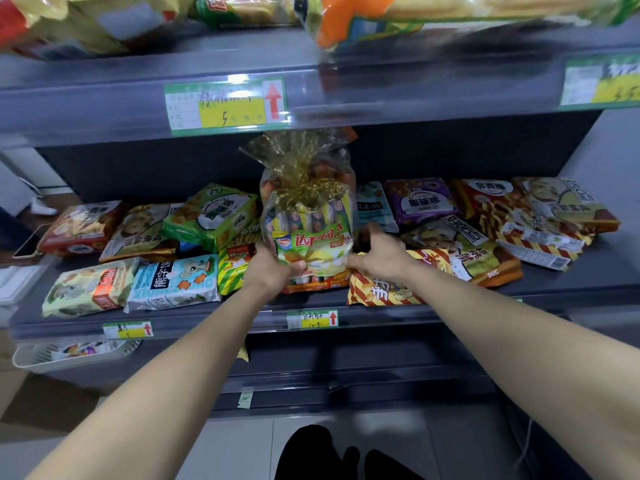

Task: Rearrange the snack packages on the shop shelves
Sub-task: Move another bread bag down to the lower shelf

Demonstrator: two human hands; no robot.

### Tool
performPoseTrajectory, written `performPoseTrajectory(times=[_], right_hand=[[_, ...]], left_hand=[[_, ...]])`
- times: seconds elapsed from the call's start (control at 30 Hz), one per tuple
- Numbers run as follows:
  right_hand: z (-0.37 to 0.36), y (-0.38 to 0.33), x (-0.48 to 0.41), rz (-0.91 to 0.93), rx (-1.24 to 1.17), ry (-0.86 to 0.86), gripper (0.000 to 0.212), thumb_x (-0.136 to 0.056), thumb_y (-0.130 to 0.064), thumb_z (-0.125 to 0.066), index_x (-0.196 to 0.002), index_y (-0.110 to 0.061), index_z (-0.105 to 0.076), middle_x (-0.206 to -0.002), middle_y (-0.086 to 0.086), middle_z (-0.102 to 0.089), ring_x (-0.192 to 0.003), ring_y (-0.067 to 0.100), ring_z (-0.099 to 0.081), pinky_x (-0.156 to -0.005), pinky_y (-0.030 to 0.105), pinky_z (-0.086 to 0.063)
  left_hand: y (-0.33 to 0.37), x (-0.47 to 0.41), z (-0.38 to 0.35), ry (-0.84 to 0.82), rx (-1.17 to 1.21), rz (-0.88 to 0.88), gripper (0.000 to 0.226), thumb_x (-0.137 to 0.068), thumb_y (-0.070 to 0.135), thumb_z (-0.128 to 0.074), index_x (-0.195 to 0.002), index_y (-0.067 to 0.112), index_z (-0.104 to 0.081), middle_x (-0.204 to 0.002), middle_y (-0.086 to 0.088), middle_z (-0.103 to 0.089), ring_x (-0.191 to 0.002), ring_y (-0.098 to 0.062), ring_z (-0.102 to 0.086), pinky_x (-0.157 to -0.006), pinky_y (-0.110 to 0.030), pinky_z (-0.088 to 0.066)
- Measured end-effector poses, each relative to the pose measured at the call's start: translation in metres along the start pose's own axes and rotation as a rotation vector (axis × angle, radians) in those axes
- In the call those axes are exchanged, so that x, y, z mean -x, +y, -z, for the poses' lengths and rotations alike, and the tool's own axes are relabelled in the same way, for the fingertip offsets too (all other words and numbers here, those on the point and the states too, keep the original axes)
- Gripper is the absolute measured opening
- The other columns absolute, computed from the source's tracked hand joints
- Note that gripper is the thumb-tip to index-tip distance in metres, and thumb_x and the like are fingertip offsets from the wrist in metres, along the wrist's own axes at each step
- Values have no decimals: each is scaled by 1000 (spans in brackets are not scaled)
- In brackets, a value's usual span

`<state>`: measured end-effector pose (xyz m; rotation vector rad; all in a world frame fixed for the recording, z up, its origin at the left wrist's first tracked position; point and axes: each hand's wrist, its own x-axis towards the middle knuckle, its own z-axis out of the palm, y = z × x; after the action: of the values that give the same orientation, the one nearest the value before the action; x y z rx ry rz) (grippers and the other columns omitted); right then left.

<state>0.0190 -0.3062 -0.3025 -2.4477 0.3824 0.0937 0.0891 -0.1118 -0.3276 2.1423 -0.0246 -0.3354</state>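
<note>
Left hand [273,268] and right hand [375,252] are gripping the clear gold-ribboned cellophane snack bag [308,216] upright on the grey metal shelf [540,278].

Grey metal shelving [86,109], pale tiled floor [242,445]

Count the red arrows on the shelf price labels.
3: one on the upper shelf's big label, one on the middle shelf's left label, one on its centre label. The upper-right label runs off frame and may hide another.
</note>
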Motion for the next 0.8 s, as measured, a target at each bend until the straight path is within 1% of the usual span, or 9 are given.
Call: performPoseTrajectory(times=[0.1,0.2,0.3,0.37,0.47,0.57,0.67,0.73,0.8], right_hand=[[0,-5,1,8,-75,24,50,-79,-40,-69,-110,-22,-35,-102,4,-61,-103,28,-58,-98,45,-40],[-4,-8,0,1,-33,54,45,-82,-40,-66,-117,-21,-46,-117,5,-60,-112,29,-53,-101,43,-38],[-8,-12,-2,-8,-1,70,43,-83,-43,-66,-115,-19,-51,-119,5,-60,-113,29,-52,-100,42,-37],[-9,-14,-3,-6,23,61,40,-83,-44,-65,-111,-19,-52,-118,5,-61,-112,29,-53,-101,42,-37],[-7,-13,-1,-6,39,59,40,-83,-44,-65,-110,-20,-50,-115,4,-61,-110,28,-54,-100,43,-39],[-1,-11,2,10,45,51,48,-84,-42,-65,-120,-16,-49,-120,6,-60,-114,29,-54,-101,45,-39],[6,-12,6,37,-1,57,49,-87,-40,-61,-126,-12,-49,-127,10,-58,-117,31,-52,-102,46,-39],[13,-12,9,43,-26,81,47,-90,-38,-58,-128,-11,-50,-128,12,-57,-118,32,-52,-101,44,-41],[22,-10,13,41,-58,117,45,-92,-35,-56,-129,-10,-50,-127,13,-58,-115,31,-54,-96,38,-45]], left_hand=[[0,1,-1,37,-32,-44,73,-78,24,-75,-131,6,-28,-125,-12,-55,-100,-26,-57,-75,-32,-43],[-1,1,0,-8,48,-50,60,-83,17,-70,-129,8,-34,-124,-9,-56,-101,-19,-53,-79,-28,-42],[-1,2,-1,25,83,-61,51,-88,13,-63,-132,10,-37,-126,-10,-57,-113,-26,-55,-91,-33,-44],[0,5,-3,72,65,-63,49,-89,14,-62,-132,11,-39,-126,-10,-58,-115,-29,-55,-91,-33,-43],[2,8,-3,100,16,-51,52,-87,18,-65,-132,9,-41,-127,-11,-58,-115,-30,-55,-86,-31,-42],[7,12,2,135,-53,-30,56,-82,19,-71,-129,6,-43,-128,-13,-56,-115,-32,-54,-87,-34,-43],[17,21,3,209,-132,58,66,-81,22,-72,-130,-1,-35,-137,-19,-40,-120,-37,-47,-93,-40,-42],[25,30,2,245,-129,72,63,-82,20,-71,-126,-3,-33,-136,-21,-37,-117,-38,-46,-85,-38,-40],[35,38,1,255,-113,59,53,-83,17,-69,-121,-3,-37,-128,-22,-43,-109,-37,-51,-76,-35,-38]])
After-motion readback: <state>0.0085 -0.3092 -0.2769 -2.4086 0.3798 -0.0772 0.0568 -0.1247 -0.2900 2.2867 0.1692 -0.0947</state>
